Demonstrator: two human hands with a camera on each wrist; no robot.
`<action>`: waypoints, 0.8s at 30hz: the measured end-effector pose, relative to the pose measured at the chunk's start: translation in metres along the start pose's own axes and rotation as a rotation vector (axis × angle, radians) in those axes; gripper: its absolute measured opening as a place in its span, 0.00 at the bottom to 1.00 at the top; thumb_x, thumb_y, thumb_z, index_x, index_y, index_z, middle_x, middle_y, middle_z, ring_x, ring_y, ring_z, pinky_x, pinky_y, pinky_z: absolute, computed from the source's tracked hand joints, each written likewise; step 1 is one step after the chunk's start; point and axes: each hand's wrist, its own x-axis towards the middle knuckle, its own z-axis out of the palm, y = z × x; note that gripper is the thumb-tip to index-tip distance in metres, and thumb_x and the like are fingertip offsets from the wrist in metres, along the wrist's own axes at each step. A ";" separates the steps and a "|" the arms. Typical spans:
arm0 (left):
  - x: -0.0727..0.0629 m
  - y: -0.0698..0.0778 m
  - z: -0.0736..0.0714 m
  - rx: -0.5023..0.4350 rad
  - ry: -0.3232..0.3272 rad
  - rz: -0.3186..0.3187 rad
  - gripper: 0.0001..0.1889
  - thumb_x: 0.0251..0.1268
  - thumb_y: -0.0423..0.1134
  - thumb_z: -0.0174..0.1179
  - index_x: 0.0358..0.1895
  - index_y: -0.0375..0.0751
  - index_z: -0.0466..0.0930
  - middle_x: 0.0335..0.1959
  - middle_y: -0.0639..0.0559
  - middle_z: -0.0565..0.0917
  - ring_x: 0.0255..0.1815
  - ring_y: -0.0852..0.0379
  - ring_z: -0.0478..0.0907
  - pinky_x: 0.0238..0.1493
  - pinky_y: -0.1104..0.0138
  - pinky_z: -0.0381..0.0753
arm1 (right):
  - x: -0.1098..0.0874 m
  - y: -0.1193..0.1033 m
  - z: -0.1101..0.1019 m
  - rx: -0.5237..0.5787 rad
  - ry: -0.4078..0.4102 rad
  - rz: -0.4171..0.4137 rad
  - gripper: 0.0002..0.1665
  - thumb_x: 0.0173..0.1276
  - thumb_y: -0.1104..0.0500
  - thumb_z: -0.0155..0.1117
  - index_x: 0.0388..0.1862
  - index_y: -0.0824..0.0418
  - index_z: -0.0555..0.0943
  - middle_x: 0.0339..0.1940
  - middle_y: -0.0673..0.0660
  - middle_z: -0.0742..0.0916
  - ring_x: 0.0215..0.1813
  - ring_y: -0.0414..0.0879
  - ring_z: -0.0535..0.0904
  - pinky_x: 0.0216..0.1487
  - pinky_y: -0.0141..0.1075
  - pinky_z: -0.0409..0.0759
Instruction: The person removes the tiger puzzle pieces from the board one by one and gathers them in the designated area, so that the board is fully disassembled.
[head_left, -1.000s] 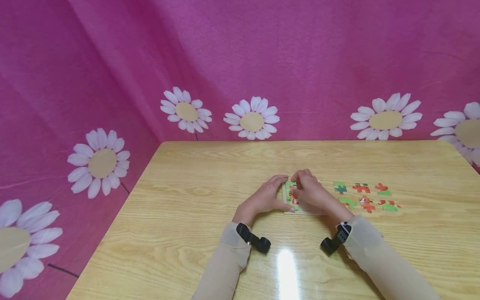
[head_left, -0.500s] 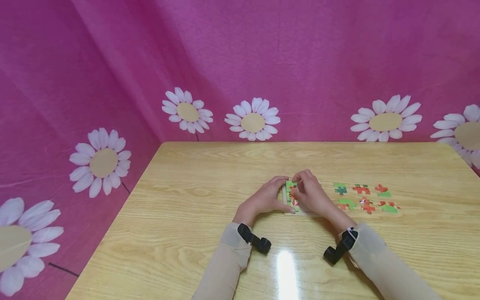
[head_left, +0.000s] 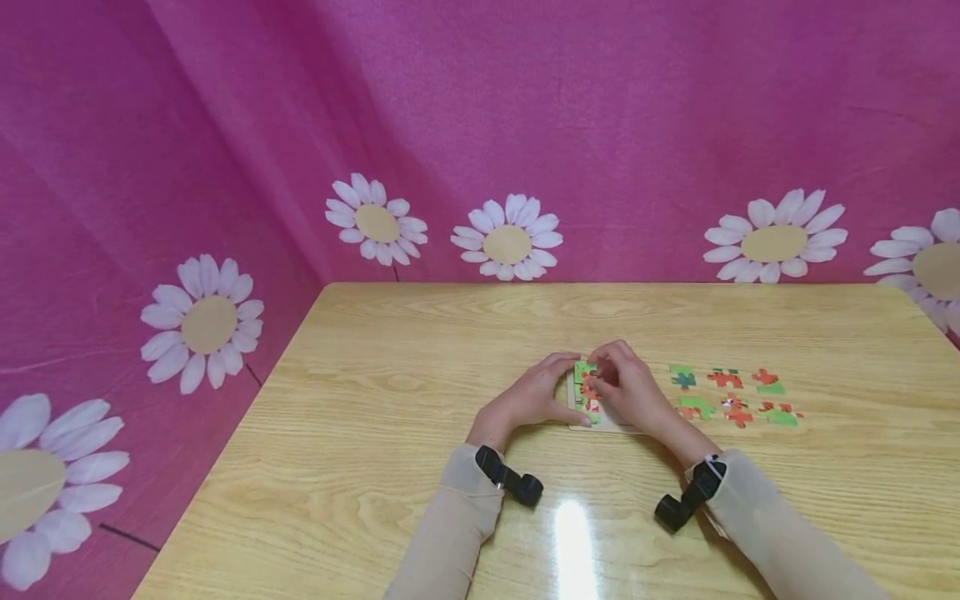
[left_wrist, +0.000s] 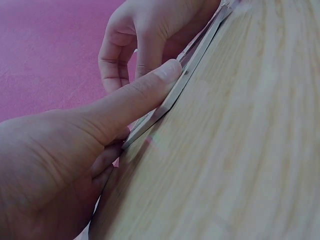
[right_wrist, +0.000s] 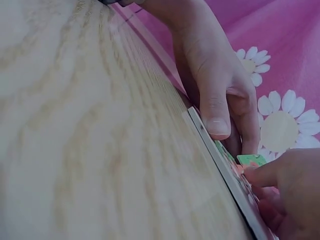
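A shallow puzzle tray (head_left: 572, 408) lies on the table, with green and red jigsaw pieces fitted along its left end. My left hand (head_left: 528, 393) spans that end, thumb on the near rim and fingers at the far one. Over the tray, my right hand (head_left: 633, 392) pinches a green and orange jigsaw piece (right_wrist: 251, 160) between thumb and fingers. The right wrist view shows that piece tilted above the fitted ones; whether it touches them is hard to tell. In the left wrist view the left thumb (left_wrist: 135, 97) presses the tray's edge, while the right fingers hide the piece.
Right of the tray lie several loose jigsaw pieces in two rows, among them a green one (head_left: 683, 377) and a red one (head_left: 737, 411). A pink curtain (head_left: 600, 142) with daisies hangs behind the wooden table (head_left: 375, 467). Light glares near the front.
My right hand has shifted slightly to the right and its wrist has turned, uncovering more of the fitted pieces. My left hand stays in place on the tray.
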 end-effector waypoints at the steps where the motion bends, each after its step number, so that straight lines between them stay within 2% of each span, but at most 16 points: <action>1: 0.000 0.000 0.000 0.003 0.000 0.000 0.50 0.49 0.54 0.75 0.74 0.42 0.60 0.76 0.51 0.63 0.76 0.55 0.61 0.78 0.64 0.61 | 0.000 0.001 0.000 0.011 -0.005 0.002 0.15 0.60 0.71 0.69 0.45 0.67 0.75 0.39 0.61 0.79 0.36 0.47 0.80 0.35 0.27 0.77; 5: 0.000 0.000 0.000 0.010 -0.002 0.003 0.50 0.49 0.55 0.75 0.75 0.43 0.60 0.76 0.51 0.63 0.77 0.55 0.61 0.78 0.64 0.60 | -0.001 0.002 -0.002 0.046 0.003 -0.016 0.15 0.59 0.72 0.69 0.44 0.68 0.76 0.40 0.62 0.80 0.37 0.49 0.83 0.37 0.26 0.80; 11: 0.000 0.002 -0.001 -0.007 -0.004 -0.003 0.50 0.49 0.53 0.75 0.75 0.43 0.59 0.76 0.51 0.62 0.77 0.54 0.60 0.78 0.64 0.60 | 0.000 0.004 -0.002 0.071 0.059 -0.082 0.15 0.56 0.75 0.68 0.41 0.67 0.77 0.38 0.60 0.80 0.36 0.43 0.81 0.38 0.21 0.79; 18: 0.000 0.002 -0.001 -0.011 -0.013 -0.017 0.50 0.50 0.54 0.74 0.75 0.43 0.59 0.76 0.52 0.62 0.77 0.55 0.60 0.78 0.65 0.60 | 0.000 0.000 -0.003 0.091 0.045 -0.021 0.13 0.60 0.73 0.67 0.43 0.67 0.78 0.40 0.61 0.81 0.37 0.51 0.84 0.39 0.25 0.83; 24: 0.000 0.002 -0.001 -0.025 -0.017 -0.035 0.49 0.50 0.54 0.74 0.75 0.44 0.59 0.76 0.53 0.62 0.77 0.55 0.60 0.78 0.64 0.60 | 0.000 -0.002 -0.004 0.094 0.022 0.012 0.13 0.62 0.72 0.67 0.45 0.66 0.78 0.41 0.62 0.80 0.37 0.43 0.83 0.37 0.23 0.81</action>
